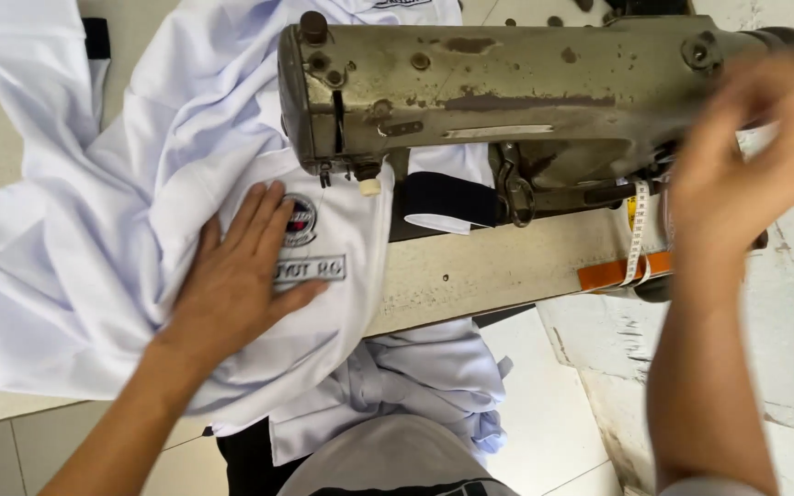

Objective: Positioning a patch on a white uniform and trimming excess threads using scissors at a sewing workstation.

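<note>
A white shirt [94,239] with a round badge and a small name patch lies spread across the sewing table, its front under the head of an old, worn sewing machine [507,92]. My left hand [236,276] rests flat on the shirt, fingers spread, just left of the badge and patch. My right hand [746,156] is raised at the machine's right end, by the handwheel; it is blurred and whether it grips anything is unclear. A dark navy cuff [449,197] lies under the machine arm.
A white measuring tape [638,234] hangs down at the machine's right end beside an orange strip [613,272]. More white fabric [425,377] hangs off the table's front edge over my lap. Pale floor tiles show at the lower right.
</note>
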